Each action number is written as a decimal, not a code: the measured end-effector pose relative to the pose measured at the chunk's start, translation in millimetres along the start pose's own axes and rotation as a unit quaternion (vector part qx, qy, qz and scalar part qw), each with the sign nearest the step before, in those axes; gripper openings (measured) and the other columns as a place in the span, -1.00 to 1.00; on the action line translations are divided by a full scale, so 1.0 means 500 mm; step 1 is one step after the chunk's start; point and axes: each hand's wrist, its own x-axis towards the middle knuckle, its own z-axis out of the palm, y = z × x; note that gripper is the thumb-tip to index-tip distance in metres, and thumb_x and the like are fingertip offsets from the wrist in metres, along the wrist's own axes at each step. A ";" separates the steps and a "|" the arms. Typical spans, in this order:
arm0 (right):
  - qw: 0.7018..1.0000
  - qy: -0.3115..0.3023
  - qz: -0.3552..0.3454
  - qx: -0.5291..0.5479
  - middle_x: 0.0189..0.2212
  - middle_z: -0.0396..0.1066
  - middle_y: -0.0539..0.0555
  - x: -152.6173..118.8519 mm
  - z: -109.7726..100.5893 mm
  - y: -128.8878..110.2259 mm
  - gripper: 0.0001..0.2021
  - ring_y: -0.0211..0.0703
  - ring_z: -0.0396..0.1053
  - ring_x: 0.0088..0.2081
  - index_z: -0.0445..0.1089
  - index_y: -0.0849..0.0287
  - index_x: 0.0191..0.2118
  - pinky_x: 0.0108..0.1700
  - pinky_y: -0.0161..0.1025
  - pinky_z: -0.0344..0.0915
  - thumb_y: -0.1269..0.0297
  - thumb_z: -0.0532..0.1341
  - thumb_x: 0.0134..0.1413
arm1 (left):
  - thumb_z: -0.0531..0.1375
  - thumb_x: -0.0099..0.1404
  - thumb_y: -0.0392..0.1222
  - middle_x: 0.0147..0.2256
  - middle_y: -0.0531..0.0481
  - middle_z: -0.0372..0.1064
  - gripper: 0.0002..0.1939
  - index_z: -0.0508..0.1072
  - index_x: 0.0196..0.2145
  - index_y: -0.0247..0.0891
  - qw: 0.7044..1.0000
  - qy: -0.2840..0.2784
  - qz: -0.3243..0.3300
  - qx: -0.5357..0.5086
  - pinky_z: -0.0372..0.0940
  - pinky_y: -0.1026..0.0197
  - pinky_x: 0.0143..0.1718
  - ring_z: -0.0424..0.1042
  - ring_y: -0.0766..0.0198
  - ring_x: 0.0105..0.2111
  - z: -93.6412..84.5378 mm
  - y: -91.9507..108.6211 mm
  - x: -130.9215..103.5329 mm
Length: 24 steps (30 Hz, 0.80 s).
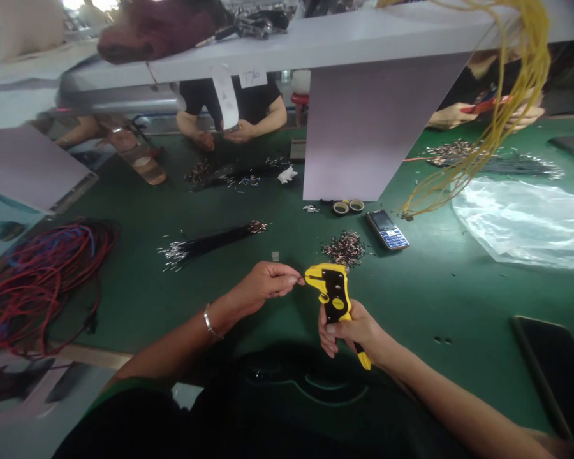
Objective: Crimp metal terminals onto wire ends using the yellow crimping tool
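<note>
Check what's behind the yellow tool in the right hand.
Behind the yellow tool, held in the right hand, a pile of small coppery pieces shows on the green table. The tool covers part of its near edge; what lies there is hidden.

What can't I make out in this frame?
Head view: what, if anything, the left hand pinches; its grip hides it.
Head view: part of the yellow tool, behind the right hand.
Head view: the rest of the dark flat device, past the right edge.
Head view: what shows on the keypad phone, too small to read.
</note>
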 end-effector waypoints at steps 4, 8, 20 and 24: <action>1.000 -0.010 0.019 0.007 -0.69 0.28 -0.06 -0.004 0.003 0.001 -0.89 -0.28 0.26 -0.66 0.37 0.29 -0.43 -0.59 -0.25 0.30 0.45 0.32 -0.12 | 0.29 0.08 -0.15 -0.68 0.10 0.28 -0.85 0.59 -0.42 -0.27 0.998 0.036 0.034 0.043 0.00 0.34 -0.61 0.11 0.46 -0.66 -0.002 -0.010 -0.005; 0.999 -0.015 0.039 0.009 -0.70 0.28 -0.07 -0.003 0.009 -0.002 -0.89 -0.30 0.24 -0.68 0.36 0.28 -0.44 -0.61 -0.27 0.30 0.46 0.31 -0.13 | 0.26 0.13 -0.19 -0.47 -0.02 0.52 -0.87 0.60 -0.39 -0.23 0.970 0.073 0.133 0.189 0.23 0.27 -0.43 0.38 0.31 -0.49 -0.007 -0.005 -0.016; 0.998 0.014 0.057 0.011 -0.70 0.25 -0.09 -0.004 0.016 0.000 -0.88 -0.32 0.21 -0.69 0.35 0.27 -0.44 -0.64 -0.31 0.25 0.46 0.31 -0.15 | 0.19 0.22 -0.19 -0.51 -0.02 0.51 -0.83 0.61 -0.37 -0.14 0.902 0.086 0.241 0.348 0.23 0.23 -0.41 0.40 0.28 -0.52 -0.016 -0.014 -0.010; 0.998 0.036 0.057 0.014 -0.70 0.25 -0.10 -0.005 0.025 -0.002 -0.87 -0.34 0.19 -0.69 0.34 0.26 -0.44 -0.64 -0.32 0.23 0.46 0.31 -0.16 | 0.19 0.22 -0.18 -0.51 -0.01 0.51 -0.84 0.61 -0.37 -0.13 0.905 0.084 0.241 0.341 0.23 0.25 -0.42 0.41 0.27 -0.51 -0.013 -0.018 -0.006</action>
